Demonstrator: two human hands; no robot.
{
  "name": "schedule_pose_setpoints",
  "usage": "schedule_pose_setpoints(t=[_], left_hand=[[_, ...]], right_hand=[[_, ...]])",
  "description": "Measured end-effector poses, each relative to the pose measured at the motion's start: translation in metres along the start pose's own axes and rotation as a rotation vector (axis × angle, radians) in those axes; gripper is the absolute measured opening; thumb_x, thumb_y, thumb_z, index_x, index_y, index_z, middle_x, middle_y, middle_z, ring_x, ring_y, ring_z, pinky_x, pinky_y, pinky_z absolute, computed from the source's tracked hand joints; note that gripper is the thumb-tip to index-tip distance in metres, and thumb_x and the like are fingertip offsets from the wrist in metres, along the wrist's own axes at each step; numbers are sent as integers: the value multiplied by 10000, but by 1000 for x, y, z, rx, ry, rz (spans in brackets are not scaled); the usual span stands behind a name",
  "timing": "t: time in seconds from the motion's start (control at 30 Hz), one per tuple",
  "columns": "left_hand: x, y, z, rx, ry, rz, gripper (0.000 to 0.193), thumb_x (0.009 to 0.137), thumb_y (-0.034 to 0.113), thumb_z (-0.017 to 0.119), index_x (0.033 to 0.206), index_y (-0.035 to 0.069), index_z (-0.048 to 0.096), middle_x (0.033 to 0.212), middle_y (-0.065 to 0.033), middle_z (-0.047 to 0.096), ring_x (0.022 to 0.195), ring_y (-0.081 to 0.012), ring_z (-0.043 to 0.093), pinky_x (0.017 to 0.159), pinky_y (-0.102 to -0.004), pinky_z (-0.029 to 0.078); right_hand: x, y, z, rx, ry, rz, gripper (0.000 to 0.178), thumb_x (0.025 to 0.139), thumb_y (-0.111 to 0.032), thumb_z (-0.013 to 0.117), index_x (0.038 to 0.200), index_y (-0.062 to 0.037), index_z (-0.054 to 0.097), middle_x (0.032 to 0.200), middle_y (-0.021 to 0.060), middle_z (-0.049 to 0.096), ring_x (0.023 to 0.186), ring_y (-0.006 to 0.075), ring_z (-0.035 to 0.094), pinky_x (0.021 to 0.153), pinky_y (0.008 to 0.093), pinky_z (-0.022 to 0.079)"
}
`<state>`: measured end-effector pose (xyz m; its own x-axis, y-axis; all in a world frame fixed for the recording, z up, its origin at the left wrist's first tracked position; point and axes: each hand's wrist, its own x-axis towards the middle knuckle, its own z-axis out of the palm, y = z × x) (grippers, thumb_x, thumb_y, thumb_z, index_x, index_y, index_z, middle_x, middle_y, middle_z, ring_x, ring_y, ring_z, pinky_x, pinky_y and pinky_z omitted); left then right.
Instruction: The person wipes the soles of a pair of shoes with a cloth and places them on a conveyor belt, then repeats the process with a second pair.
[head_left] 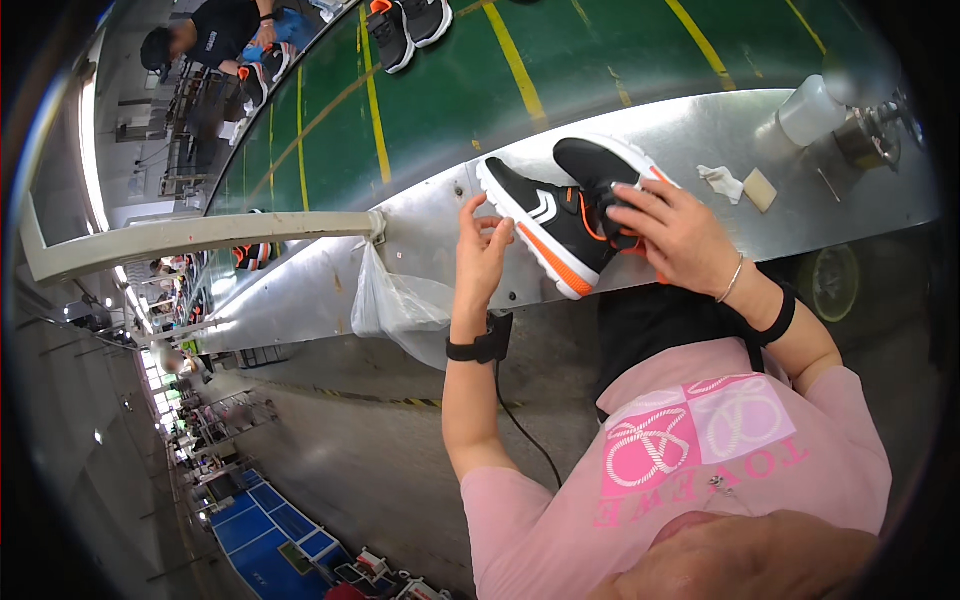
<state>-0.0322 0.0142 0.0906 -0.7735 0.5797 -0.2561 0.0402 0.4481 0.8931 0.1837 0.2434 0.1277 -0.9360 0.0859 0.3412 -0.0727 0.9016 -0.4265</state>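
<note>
A black sneaker [548, 218] with a white side mark and a white and orange sole is tilted over the metal bench's front edge. Its mate, a second black sneaker [597, 163] with a white sole, lies just behind and partly overlapped by it. My left hand [482, 255] is at the nearer sneaker's sole, fingers curled against the edge towards the toe. Over the ankle opening of that sneaker, my right hand [682, 232] grips the collar area with bent fingers. The hand hides part of the opening, and its thumb is not clearly visible.
Right on the metal bench [420, 260] are a white bottle [810, 112], a metal pot [868, 140], a white cloth [720, 183] and a beige pad [760, 190]. A plastic bag [392, 300] hangs from the frame [210, 232]. Behind runs a green conveyor [450, 90] carrying sneakers; a co-worker [215, 35] handles shoes beyond.
</note>
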Motion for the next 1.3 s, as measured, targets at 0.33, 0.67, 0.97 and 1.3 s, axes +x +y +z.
schedule_pose_setpoints(t=[0.33,0.67,0.97,1.3], left_hand=[[-40,-54,20,-182,-5,-200,589,1092,437,436,1489,3,400,1117,-45,641,886,-73,581,790,-261,491],[-43,-75,55,-391,270,-17,655,1098,488,368,1466,-53,392,1360,-187,555,1256,-245,529,1085,-351,398],[-40,-93,56,-507,249,-8,606,1102,443,382,1424,-67,449,1307,-160,595,1201,-222,569,1050,-346,433],[-39,-97,55,-602,246,-6,565,1105,393,388,1420,-71,453,1291,-139,598,1178,-203,579,1023,-339,456]], right_hand=[[-16,3,41,344,143,47,277,725,91,626,933,-51,741,1016,76,720,959,283,681,890,382,560],[-20,5,39,406,358,242,367,766,152,558,1039,-27,726,1011,132,696,954,290,663,835,353,537],[-22,14,44,652,428,481,379,906,112,462,1174,-12,700,1058,101,690,899,156,643,823,274,518],[-22,16,46,780,427,547,297,963,56,504,1178,-10,697,999,77,676,892,135,633,817,257,506]])
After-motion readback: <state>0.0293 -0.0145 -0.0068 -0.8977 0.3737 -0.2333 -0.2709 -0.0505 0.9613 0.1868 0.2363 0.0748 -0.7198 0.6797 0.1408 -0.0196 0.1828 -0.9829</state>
